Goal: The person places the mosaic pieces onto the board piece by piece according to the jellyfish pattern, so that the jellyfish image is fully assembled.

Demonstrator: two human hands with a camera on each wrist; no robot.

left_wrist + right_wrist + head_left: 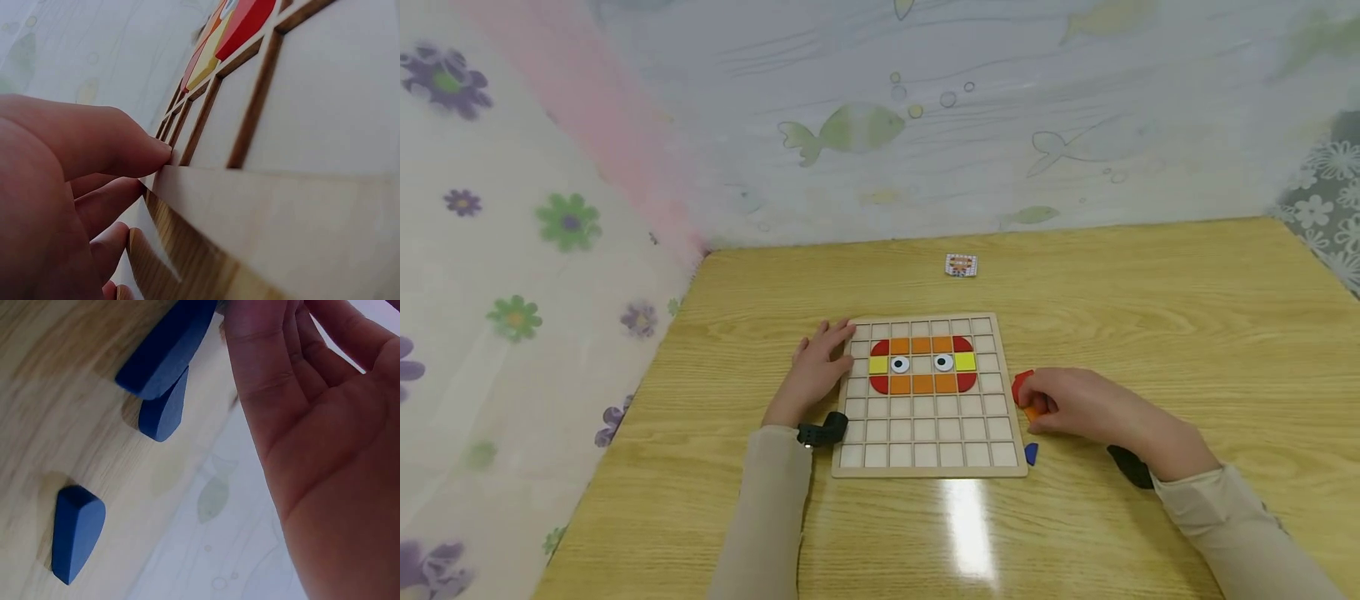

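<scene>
Wood-grain worktop (662, 467), shiny at lower centre; fish-patterned wall (985, 158) at top. Left hand (812, 372): fingers extended, touching grid board (925, 472). Right hand (1078, 406): fingers curled at red piece (1019, 385), grip unclear.

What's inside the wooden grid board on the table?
The wooden grid board holds four rounded red corner pieces, six orange squares, two yellow squares and two round eye pieces. Whatever lies beneath those pieces can't be seen, because they cover it.

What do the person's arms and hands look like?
The left hand and right hand are ungloved. The left sleeve and right sleeve are long and beige. A black, angular device sits by the left sleeve; a dark, rounded piece shows by the right one.
</scene>
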